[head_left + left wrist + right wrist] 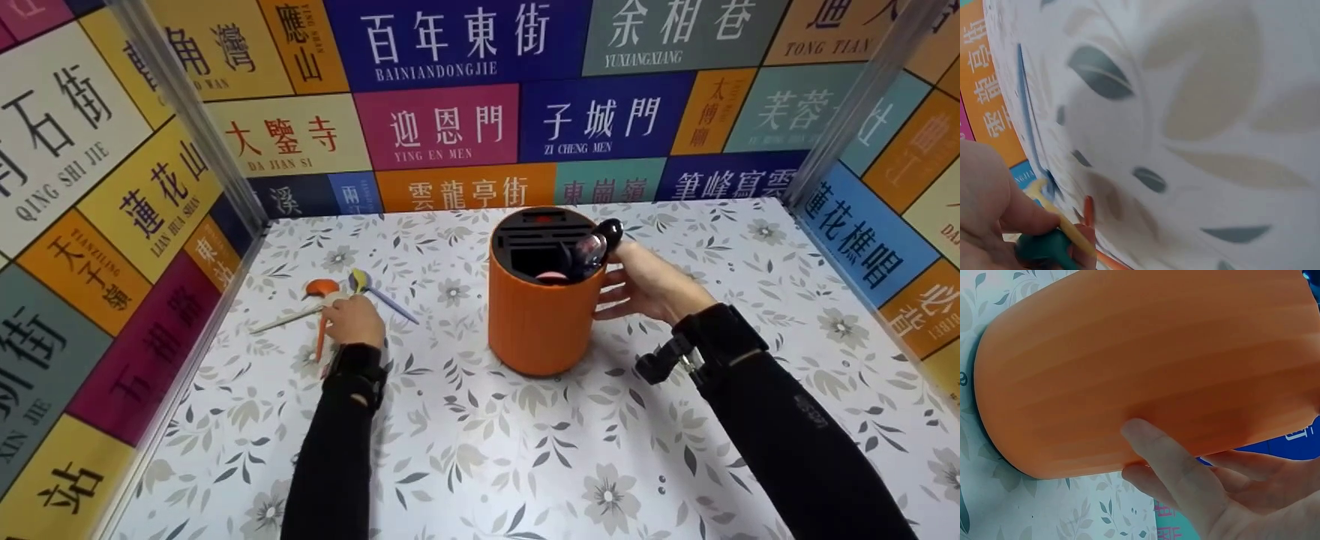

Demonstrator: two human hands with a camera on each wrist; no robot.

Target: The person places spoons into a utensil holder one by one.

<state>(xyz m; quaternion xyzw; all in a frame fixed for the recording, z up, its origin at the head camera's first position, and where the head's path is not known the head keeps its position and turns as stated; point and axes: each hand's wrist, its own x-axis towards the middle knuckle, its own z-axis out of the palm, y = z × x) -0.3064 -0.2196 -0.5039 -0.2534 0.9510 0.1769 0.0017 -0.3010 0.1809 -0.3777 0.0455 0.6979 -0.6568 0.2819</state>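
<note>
On the tabletop (465, 465), a holder (547, 330) stands near the middle, with a utensil (592, 247) at the right side of its top and the right hand (654, 283) touching its right side. Well apart to its left lies a group of spoons (322, 287), the left hand (355, 321) among them. Around stand 3 walls: back wall (442, 124) behind, left wall (105, 225) and right wall (885, 232) alongside.

Head view forward and down from above, close wrist views, orange holder (544, 326) in head and right wrist.
</note>
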